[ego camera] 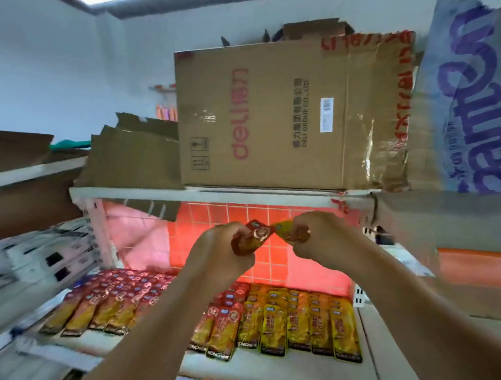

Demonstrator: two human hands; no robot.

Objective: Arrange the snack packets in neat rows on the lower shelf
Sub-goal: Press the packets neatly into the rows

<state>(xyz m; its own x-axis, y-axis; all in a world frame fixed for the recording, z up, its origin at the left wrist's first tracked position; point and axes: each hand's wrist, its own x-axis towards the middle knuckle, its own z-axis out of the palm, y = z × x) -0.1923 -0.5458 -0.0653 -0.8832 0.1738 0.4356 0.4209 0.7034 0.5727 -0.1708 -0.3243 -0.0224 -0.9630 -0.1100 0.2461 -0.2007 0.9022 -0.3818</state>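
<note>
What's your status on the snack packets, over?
Left hand grips a red packet, right hand grips a yellow packet. Both held above the lower shelf, rows already laid there. Nothing seen blocking the way down.

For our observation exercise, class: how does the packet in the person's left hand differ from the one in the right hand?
Colour: the left hand grips a red packet; the right hand grips a yellow packet.
Visibility: the red packet sticks well out of its hand; the yellow packet is mostly hidden by fingers.
Shared: both are held up above the shelf, their ends close together.
</note>
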